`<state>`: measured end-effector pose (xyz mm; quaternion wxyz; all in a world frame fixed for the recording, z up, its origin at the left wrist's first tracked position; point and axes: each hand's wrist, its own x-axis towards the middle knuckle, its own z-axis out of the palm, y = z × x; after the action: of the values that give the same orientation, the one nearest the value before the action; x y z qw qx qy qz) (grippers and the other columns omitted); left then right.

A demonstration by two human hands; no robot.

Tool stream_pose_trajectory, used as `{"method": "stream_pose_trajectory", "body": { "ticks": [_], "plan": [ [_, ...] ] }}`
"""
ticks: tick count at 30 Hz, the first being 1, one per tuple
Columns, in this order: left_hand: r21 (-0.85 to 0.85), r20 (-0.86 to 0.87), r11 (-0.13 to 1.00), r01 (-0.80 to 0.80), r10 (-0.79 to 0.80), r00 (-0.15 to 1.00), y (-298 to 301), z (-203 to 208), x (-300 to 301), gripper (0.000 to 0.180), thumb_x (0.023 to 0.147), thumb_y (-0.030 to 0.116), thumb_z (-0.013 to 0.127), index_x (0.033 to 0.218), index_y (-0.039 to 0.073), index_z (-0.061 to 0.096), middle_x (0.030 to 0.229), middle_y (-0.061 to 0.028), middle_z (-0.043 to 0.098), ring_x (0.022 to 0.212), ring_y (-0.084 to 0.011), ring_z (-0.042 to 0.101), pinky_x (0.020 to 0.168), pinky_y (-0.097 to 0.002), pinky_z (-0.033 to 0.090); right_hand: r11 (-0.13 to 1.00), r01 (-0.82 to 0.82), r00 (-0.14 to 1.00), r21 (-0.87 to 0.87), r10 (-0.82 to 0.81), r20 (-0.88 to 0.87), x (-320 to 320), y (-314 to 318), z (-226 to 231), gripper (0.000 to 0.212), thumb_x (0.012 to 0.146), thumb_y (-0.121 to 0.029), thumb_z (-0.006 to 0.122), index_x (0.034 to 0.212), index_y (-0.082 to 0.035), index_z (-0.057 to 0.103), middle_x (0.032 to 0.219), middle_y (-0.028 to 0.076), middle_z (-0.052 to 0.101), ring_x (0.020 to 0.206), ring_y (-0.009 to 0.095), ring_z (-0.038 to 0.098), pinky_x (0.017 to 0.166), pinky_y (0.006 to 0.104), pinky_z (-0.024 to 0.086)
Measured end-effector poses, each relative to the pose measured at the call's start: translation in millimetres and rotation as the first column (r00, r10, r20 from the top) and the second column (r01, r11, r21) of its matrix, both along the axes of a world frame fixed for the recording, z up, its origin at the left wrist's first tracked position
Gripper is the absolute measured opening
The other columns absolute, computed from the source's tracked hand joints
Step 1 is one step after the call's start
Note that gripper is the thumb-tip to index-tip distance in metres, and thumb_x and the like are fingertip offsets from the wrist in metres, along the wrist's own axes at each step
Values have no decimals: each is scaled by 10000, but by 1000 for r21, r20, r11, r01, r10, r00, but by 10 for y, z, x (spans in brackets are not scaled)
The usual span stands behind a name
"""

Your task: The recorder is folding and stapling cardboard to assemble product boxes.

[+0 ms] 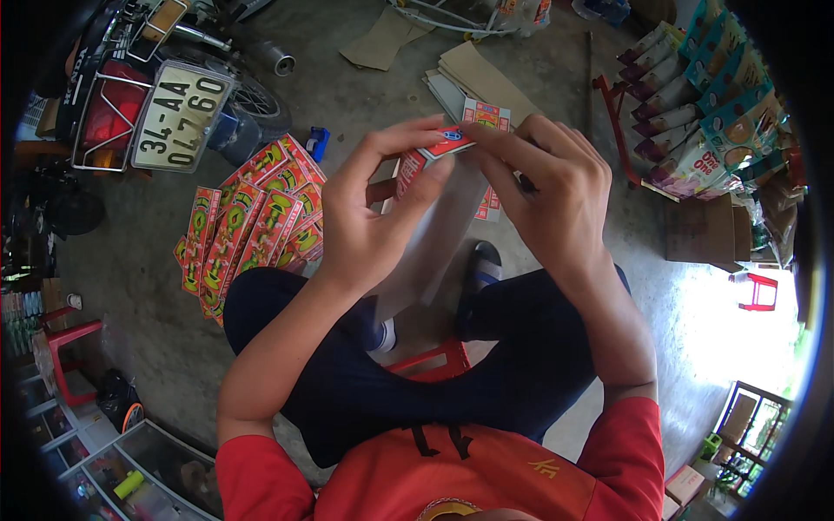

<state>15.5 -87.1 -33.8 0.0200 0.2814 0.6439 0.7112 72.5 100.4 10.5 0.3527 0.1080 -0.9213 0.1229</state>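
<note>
We hold a small red box point(440, 146) before us — left hand point(358, 213) clamped on it, right hand point(560, 174) at its end, whether pinching we cannot tell. Beyond, red packets point(252, 217) overlap — farther, a motorbike point(109, 108).

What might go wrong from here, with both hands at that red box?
The left hand pinches the red box while the right hand is at its end, so too firm a squeeze might crease it. The overlapping red packs lie on the floor by the left leg, so a leg shift might scatter them.
</note>
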Motion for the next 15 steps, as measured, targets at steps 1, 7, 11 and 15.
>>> {"method": "stream_pose_trajectory", "body": {
  "ticks": [1,7,11,15],
  "plan": [
    [-4,-4,1000,-4,4,1000,7,-4,5,265,963,166,737,1182,39,660,1316,-124,667,1138,-154,667,822,-259,607,1000,24,1000,2,-24,19,7,-12,-8,196,805,-155,800,1000,-181,801,714,-21,577,629,187,602,582,340,482],
    [8,-71,1000,0,1,997,53,-55,-23,281,924,101,767,1179,40,663,1317,-113,636,1146,-162,657,851,-273,621,945,-36,983,-326,92,157,-24,-28,-67,224,804,-125,801,1028,-125,792,764,28,689,620,214,642,579,329,514],
    [11,-98,999,32,-31,995,31,-71,-35,358,890,106,803,1208,57,644,1368,-105,567,1222,-175,607,891,-296,611,867,-117,972,-485,201,125,-36,-30,-39,232,791,-94,827,1018,-68,787,894,75,762,697,196,698,629,298,539],
    [10,-105,992,122,-121,987,-19,-2,-54,588,841,227,862,1338,83,582,1414,-103,523,1273,-214,569,1017,-383,555,833,-237,958,-500,286,23,-67,35,-20,218,800,-86,845,1006,-43,786,921,58,775,721,124,682,646,261,519]
  ]
}}
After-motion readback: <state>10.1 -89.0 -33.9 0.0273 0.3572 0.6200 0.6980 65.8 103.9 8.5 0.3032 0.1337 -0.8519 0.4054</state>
